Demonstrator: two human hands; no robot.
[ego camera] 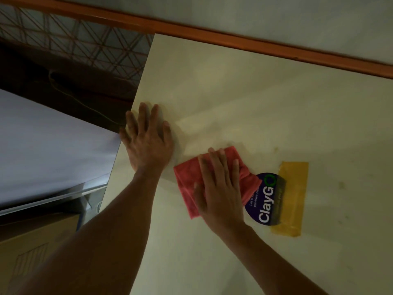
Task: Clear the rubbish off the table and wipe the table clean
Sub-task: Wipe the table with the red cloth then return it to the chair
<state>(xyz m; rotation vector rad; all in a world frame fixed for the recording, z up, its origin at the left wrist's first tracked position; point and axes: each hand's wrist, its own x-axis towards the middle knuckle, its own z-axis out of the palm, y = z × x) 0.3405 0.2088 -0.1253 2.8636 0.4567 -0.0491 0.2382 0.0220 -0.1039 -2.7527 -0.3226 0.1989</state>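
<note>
A cream table [244, 99] fills the middle and right of the head view. My right hand [220, 188] lies flat with straight fingers on a folded red cloth [187, 177], pressing it onto the tabletop. My left hand [146, 139] rests flat with spread fingers on the table close to its left edge, a little left of the cloth and holding nothing. Faint smudges mark the surface to the right of the cloth.
A round dark-blue ClayGo sticker [264, 201] and a strip of yellow tape [292, 196] are stuck to the table right of the cloth. An orange wooden rail [234, 38] runs along the wall behind. Left of the table stand a white surface [49, 145] and a cardboard box [32, 248].
</note>
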